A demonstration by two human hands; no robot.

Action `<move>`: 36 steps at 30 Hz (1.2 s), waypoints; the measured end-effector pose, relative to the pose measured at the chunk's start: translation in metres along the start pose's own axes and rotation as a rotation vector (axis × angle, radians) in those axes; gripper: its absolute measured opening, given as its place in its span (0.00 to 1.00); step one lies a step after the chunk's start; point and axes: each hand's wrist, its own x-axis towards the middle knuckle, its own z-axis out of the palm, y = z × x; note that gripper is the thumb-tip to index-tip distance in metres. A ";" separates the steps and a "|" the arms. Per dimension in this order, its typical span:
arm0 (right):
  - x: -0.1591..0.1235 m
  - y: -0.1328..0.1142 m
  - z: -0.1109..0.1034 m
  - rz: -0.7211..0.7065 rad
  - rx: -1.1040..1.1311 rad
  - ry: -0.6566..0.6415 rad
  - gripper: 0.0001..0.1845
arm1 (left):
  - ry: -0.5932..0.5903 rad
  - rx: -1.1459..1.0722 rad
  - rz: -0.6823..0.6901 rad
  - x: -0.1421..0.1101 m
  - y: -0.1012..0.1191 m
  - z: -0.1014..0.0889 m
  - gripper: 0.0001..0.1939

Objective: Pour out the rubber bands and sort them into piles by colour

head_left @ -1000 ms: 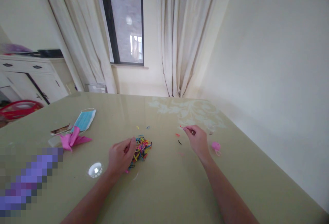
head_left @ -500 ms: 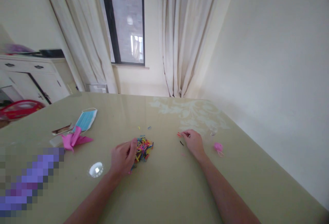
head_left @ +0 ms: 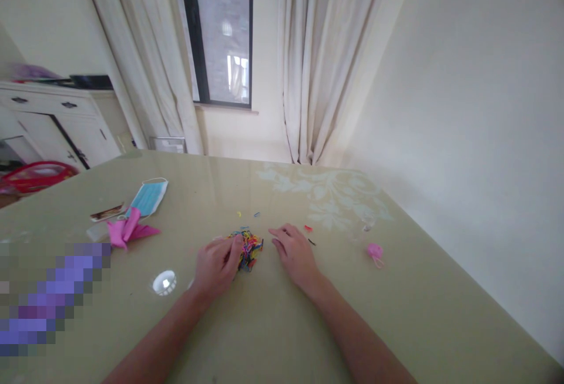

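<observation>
A small heap of coloured rubber bands (head_left: pixel 249 245) lies on the olive-green table (head_left: pixel 282 325). My left hand (head_left: pixel 217 265) rests against the heap's left side with its fingers curled onto the bands. My right hand (head_left: pixel 294 252) lies just right of the heap, fingers stretched out flat toward it and holding nothing that shows. A red band (head_left: pixel 308 228) and a dark band (head_left: pixel 311 242) lie apart on the table right of my right hand. Two tiny bands (head_left: pixel 247 215), one yellow and one blue, sit behind the heap.
A pink clip-like object (head_left: pixel 374 251) lies toward the table's right edge. On the left are a blue face mask (head_left: pixel 148 196), pink folded paper (head_left: pixel 127 231), a small card (head_left: pixel 107 213) and a bright reflection (head_left: pixel 164 282). A wall runs along the right; curtains and a window stand behind.
My right hand has moved left from the loose red band to beside the heap, and its pinch has opened. My left hand has stayed at the heap.
</observation>
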 end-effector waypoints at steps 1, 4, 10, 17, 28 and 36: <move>0.001 -0.005 0.006 -0.021 -0.028 -0.027 0.18 | 0.000 -0.001 0.011 0.000 0.001 0.000 0.27; 0.002 -0.008 0.016 -0.056 -0.087 -0.102 0.18 | 0.010 0.005 0.034 0.001 0.002 0.000 0.27; 0.001 -0.006 0.012 -0.042 -0.097 -0.122 0.11 | 0.005 -0.017 0.050 0.001 0.003 0.002 0.26; 0.001 -0.008 0.009 -0.028 -0.088 -0.158 0.07 | -0.008 -0.023 0.044 0.001 0.000 0.003 0.26; -0.003 -0.001 0.011 0.107 0.049 -0.079 0.07 | -0.121 0.047 0.009 0.000 -0.002 0.002 0.28; -0.007 -0.007 0.011 0.085 0.264 0.014 0.05 | -0.296 0.159 0.087 -0.001 0.001 0.010 0.11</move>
